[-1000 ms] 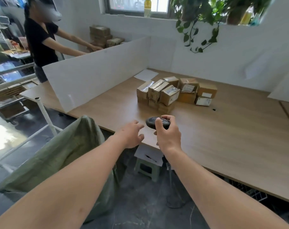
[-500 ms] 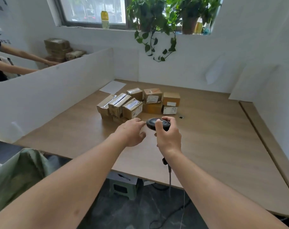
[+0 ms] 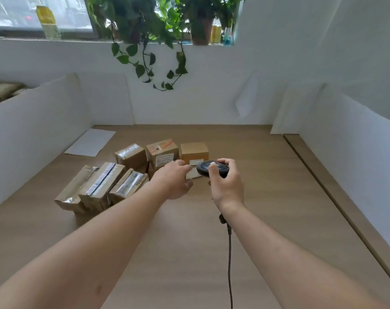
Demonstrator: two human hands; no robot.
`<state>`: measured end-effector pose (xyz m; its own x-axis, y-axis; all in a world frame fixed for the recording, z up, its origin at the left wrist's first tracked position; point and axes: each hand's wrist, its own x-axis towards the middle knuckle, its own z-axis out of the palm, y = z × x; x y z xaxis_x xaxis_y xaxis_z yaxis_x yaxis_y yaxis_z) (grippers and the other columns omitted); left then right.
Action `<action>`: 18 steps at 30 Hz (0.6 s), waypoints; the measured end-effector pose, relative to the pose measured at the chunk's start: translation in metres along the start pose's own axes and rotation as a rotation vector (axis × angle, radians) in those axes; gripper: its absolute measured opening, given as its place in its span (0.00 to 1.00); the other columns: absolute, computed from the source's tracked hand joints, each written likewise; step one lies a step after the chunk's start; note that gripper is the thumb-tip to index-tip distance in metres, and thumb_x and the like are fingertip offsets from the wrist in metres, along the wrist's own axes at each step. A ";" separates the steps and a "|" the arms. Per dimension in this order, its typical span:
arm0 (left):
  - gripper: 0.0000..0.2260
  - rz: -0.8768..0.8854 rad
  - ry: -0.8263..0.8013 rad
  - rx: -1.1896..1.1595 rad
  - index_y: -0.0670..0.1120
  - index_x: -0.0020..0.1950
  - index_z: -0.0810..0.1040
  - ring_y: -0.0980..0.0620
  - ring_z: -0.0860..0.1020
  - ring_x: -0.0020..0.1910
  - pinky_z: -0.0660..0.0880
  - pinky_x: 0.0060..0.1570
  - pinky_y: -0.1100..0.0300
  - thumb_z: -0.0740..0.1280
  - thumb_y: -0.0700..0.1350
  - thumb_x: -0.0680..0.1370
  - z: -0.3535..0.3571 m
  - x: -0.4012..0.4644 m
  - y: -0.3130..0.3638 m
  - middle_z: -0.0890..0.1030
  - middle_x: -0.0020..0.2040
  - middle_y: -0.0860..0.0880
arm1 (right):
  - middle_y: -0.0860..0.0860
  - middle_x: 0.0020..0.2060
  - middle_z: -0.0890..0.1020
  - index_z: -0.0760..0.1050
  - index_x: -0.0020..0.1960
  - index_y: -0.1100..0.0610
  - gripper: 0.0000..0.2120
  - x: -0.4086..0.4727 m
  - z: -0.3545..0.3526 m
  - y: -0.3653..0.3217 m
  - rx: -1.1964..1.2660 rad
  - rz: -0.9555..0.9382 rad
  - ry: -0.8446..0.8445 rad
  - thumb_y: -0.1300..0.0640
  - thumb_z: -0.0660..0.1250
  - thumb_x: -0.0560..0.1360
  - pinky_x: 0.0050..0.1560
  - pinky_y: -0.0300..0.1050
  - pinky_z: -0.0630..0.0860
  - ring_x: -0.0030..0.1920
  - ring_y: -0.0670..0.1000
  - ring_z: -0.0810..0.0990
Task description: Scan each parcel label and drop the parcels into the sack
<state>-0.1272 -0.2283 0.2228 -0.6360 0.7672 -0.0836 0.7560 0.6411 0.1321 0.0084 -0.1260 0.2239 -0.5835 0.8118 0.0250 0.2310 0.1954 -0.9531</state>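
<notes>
Several cardboard parcels (image 3: pixel 131 156) lie clustered on the wooden table (image 3: pixel 189 253), some taped, some with white labels. My right hand (image 3: pixel 226 184) grips a black handheld scanner (image 3: pixel 213 168) whose cable (image 3: pixel 229 259) trails down toward me. My left hand (image 3: pixel 174 181) reaches with loosely curled fingers over a small labelled parcel (image 3: pixel 192 173) at the near right of the pile; whether it touches it I cannot tell. The sack is out of view.
White partition boards (image 3: pixel 33 121) wall the table on the left, back and right. A white sheet of paper (image 3: pixel 90 142) lies at the back left. Trailing plants (image 3: pixel 145 41) hang from the window sill above. More parcels (image 3: pixel 2 90) sit beyond the left partition.
My view swung right, away from the green sack and the other person, and closer to the table. Both hands moved forward to the parcel pile, the scanner still in my right.
</notes>
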 end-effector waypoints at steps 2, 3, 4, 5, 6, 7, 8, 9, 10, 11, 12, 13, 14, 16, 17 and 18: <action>0.24 0.001 -0.009 -0.009 0.52 0.77 0.71 0.43 0.73 0.70 0.77 0.63 0.45 0.64 0.57 0.82 -0.002 0.032 -0.008 0.73 0.71 0.49 | 0.43 0.48 0.86 0.75 0.55 0.39 0.22 0.029 0.007 -0.002 -0.004 0.008 0.014 0.30 0.61 0.68 0.52 0.59 0.84 0.49 0.53 0.87; 0.23 0.004 -0.017 -0.009 0.53 0.77 0.72 0.44 0.74 0.69 0.77 0.63 0.45 0.65 0.57 0.82 -0.002 0.048 -0.011 0.73 0.70 0.49 | 0.43 0.48 0.86 0.74 0.55 0.39 0.21 0.043 0.009 -0.003 -0.008 0.014 0.018 0.30 0.61 0.68 0.52 0.58 0.84 0.49 0.54 0.87; 0.22 0.009 -0.026 -0.007 0.53 0.76 0.73 0.44 0.74 0.68 0.77 0.61 0.46 0.65 0.57 0.82 -0.002 0.064 -0.014 0.73 0.69 0.49 | 0.43 0.48 0.86 0.74 0.55 0.39 0.21 0.058 0.012 -0.004 -0.014 0.022 0.021 0.30 0.61 0.68 0.52 0.58 0.84 0.48 0.54 0.87; 0.21 0.005 -0.036 -0.008 0.54 0.74 0.73 0.44 0.74 0.67 0.77 0.59 0.47 0.65 0.56 0.82 -0.003 0.080 -0.015 0.73 0.68 0.49 | 0.43 0.48 0.86 0.73 0.55 0.38 0.20 0.073 0.014 -0.004 -0.019 0.033 0.020 0.30 0.61 0.68 0.52 0.58 0.84 0.47 0.55 0.87; 0.20 -0.002 -0.044 -0.011 0.53 0.73 0.74 0.44 0.74 0.67 0.76 0.57 0.48 0.64 0.56 0.82 -0.003 0.095 -0.016 0.73 0.67 0.49 | 0.42 0.48 0.85 0.73 0.55 0.38 0.20 0.088 0.016 -0.004 -0.026 0.042 0.014 0.30 0.62 0.68 0.52 0.58 0.84 0.47 0.56 0.87; 0.19 -0.010 -0.046 -0.018 0.52 0.72 0.74 0.44 0.74 0.67 0.76 0.56 0.49 0.64 0.55 0.82 -0.004 0.110 -0.017 0.73 0.67 0.49 | 0.41 0.47 0.85 0.73 0.55 0.38 0.18 0.103 0.017 -0.002 -0.035 0.048 0.006 0.31 0.62 0.70 0.52 0.58 0.84 0.47 0.56 0.87; 0.19 -0.017 -0.042 -0.026 0.52 0.73 0.74 0.44 0.74 0.68 0.76 0.57 0.49 0.63 0.55 0.83 -0.005 0.124 -0.017 0.73 0.68 0.49 | 0.40 0.47 0.84 0.73 0.56 0.39 0.17 0.118 0.019 -0.001 -0.044 0.046 -0.001 0.33 0.63 0.71 0.52 0.58 0.84 0.47 0.56 0.86; 0.20 -0.027 -0.041 -0.032 0.52 0.75 0.73 0.44 0.73 0.69 0.76 0.60 0.47 0.63 0.56 0.83 -0.005 0.138 -0.017 0.73 0.70 0.48 | 0.40 0.47 0.84 0.73 0.56 0.39 0.15 0.133 0.021 0.001 -0.053 0.043 -0.008 0.34 0.64 0.73 0.52 0.58 0.84 0.48 0.55 0.86; 0.22 -0.040 -0.041 -0.035 0.52 0.77 0.71 0.44 0.72 0.71 0.76 0.63 0.46 0.62 0.56 0.84 -0.005 0.150 -0.016 0.71 0.73 0.48 | 0.40 0.46 0.83 0.73 0.56 0.40 0.14 0.149 0.023 0.005 -0.056 0.038 -0.016 0.36 0.65 0.75 0.51 0.58 0.84 0.48 0.55 0.85; 0.23 -0.057 -0.046 -0.039 0.52 0.79 0.69 0.43 0.70 0.74 0.75 0.66 0.45 0.62 0.57 0.84 -0.004 0.163 -0.015 0.70 0.76 0.47 | 0.40 0.46 0.83 0.74 0.56 0.41 0.12 0.164 0.026 0.009 -0.056 0.042 -0.028 0.37 0.66 0.77 0.52 0.58 0.84 0.49 0.54 0.84; 0.25 -0.076 -0.051 -0.044 0.51 0.80 0.68 0.44 0.69 0.75 0.74 0.68 0.45 0.62 0.57 0.85 -0.003 0.175 -0.014 0.68 0.78 0.47 | 0.40 0.46 0.83 0.74 0.57 0.41 0.11 0.180 0.028 0.014 -0.056 0.044 -0.046 0.39 0.67 0.78 0.52 0.58 0.84 0.49 0.53 0.84; 0.25 -0.100 -0.060 -0.050 0.51 0.81 0.67 0.44 0.68 0.76 0.73 0.69 0.45 0.62 0.57 0.85 -0.001 0.186 -0.012 0.66 0.79 0.47 | 0.40 0.46 0.83 0.74 0.57 0.41 0.10 0.195 0.031 0.019 -0.057 0.048 -0.066 0.40 0.67 0.79 0.51 0.58 0.84 0.49 0.53 0.84; 0.25 -0.119 -0.070 -0.054 0.52 0.82 0.66 0.44 0.68 0.77 0.73 0.70 0.46 0.62 0.57 0.85 0.001 0.197 -0.011 0.66 0.80 0.47 | 0.41 0.46 0.83 0.74 0.57 0.41 0.10 0.210 0.034 0.025 -0.059 0.056 -0.081 0.39 0.66 0.78 0.51 0.59 0.84 0.48 0.53 0.84; 0.26 -0.152 -0.084 -0.057 0.52 0.82 0.66 0.44 0.69 0.76 0.73 0.70 0.46 0.62 0.57 0.85 0.012 0.219 -0.011 0.66 0.80 0.47 | 0.41 0.47 0.83 0.74 0.57 0.40 0.10 0.238 0.040 0.039 -0.057 0.077 -0.107 0.39 0.66 0.78 0.51 0.59 0.84 0.48 0.54 0.84; 0.26 -0.168 -0.094 -0.059 0.52 0.82 0.66 0.43 0.69 0.76 0.73 0.70 0.47 0.62 0.57 0.85 0.018 0.230 -0.012 0.66 0.80 0.47 | 0.41 0.48 0.83 0.74 0.58 0.40 0.10 0.251 0.044 0.047 -0.059 0.089 -0.117 0.39 0.66 0.79 0.52 0.59 0.84 0.48 0.55 0.84; 0.25 -0.185 -0.106 -0.061 0.52 0.81 0.66 0.43 0.70 0.75 0.73 0.70 0.47 0.62 0.56 0.85 0.025 0.240 -0.015 0.66 0.79 0.47 | 0.41 0.48 0.83 0.74 0.58 0.40 0.10 0.261 0.048 0.055 -0.056 0.100 -0.123 0.39 0.66 0.79 0.52 0.58 0.84 0.49 0.55 0.84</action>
<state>-0.2870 -0.0532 0.1765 -0.7404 0.6368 -0.2151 0.6153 0.7709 0.1644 -0.1691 0.0702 0.1636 -0.6451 0.7562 -0.1095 0.3338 0.1500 -0.9306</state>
